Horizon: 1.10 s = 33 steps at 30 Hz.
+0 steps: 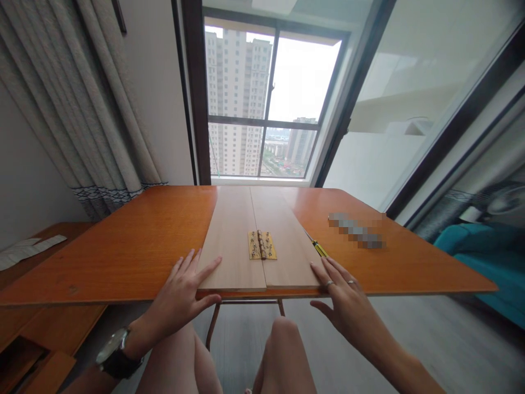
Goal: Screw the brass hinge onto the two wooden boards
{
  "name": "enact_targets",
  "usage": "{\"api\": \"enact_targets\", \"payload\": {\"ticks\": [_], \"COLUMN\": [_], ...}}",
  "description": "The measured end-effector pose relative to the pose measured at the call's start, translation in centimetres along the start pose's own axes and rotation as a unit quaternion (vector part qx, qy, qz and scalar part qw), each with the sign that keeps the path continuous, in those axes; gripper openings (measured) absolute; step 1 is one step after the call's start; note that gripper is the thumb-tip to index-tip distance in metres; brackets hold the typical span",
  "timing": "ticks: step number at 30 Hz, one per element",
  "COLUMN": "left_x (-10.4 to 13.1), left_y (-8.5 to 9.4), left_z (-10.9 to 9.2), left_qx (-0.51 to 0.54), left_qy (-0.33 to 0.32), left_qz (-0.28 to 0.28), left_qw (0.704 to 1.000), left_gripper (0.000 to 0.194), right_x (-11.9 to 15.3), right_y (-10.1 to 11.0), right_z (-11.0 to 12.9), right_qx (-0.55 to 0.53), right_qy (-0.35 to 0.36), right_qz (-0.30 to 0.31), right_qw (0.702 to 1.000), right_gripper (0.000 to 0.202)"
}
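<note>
Two pale wooden boards lie side by side on the table, the left board (229, 230) and the right board (285, 230) meeting along a narrow seam. Across that seam, near the front, rests a brass hinge (262, 245), spread flat with its barrel over the join. My left hand (184, 287) lies at the left board's front corner, fingers stretched, index fingertip on the wood. At the opposite corner my right hand (342, 290) rests with fingers extended, touching the right board's edge. Just beyond its fingertips lies a yellow-and-black screwdriver (319, 248), its shaft along the board's edge.
The orange-brown wooden table (143, 241) has a blurred-out item (356, 230) at its right. Behind it is a window (270, 104), with a grey curtain (82, 93) at left. A teal sofa (484, 262) stands at right. My knees are below the table's front edge.
</note>
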<state>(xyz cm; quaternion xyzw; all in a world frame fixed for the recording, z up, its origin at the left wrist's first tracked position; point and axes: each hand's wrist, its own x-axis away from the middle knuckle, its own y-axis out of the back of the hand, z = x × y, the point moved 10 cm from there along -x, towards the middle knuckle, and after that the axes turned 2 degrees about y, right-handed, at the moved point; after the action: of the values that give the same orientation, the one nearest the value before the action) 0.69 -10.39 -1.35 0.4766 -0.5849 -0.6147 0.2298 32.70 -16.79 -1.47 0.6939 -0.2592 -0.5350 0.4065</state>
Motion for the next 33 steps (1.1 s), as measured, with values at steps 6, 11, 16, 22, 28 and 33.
{"api": "enact_targets", "payload": {"ticks": [6, 11, 16, 22, 28, 33], "left_x": [1.5, 2.2, 2.2, 1.7, -1.1, -3.4], "left_y": [0.3, 0.6, 0.9, 3.5, 8.6, 9.5], "left_z": [0.0, 0.3, 0.3, 0.3, -2.3, -8.0], "left_qx": [0.011, 0.027, 0.057, 0.152, 0.258, 0.315], "left_qy": [-0.036, -0.054, -0.072, -0.055, -0.071, -0.085], "left_qz": [-0.047, -0.094, -0.107, -0.162, -0.185, -0.101], "left_qw": [0.998, 0.994, 0.990, 0.973, 0.946, 0.940], "left_gripper": [0.061, 0.050, 0.047, 0.036, 0.027, 0.030], "right_x": [0.3, -0.2, -0.7, -0.3, -0.4, 0.0], "right_y": [0.0, 0.9, 1.6, 2.0, 1.9, 1.3], "right_z": [-0.3, -1.3, -2.2, -1.5, -1.0, -0.8], "right_qx": [-0.020, -0.059, -0.102, -0.115, -0.114, -0.101], "right_qy": [0.048, 0.087, 0.105, 0.085, 0.059, 0.041], "right_qz": [-0.035, -0.045, -0.045, -0.056, -0.045, -0.031], "right_qw": [0.998, 0.993, 0.988, 0.988, 0.991, 0.994], "right_gripper": [0.061, 0.058, 0.044, 0.041, 0.040, 0.042]}}
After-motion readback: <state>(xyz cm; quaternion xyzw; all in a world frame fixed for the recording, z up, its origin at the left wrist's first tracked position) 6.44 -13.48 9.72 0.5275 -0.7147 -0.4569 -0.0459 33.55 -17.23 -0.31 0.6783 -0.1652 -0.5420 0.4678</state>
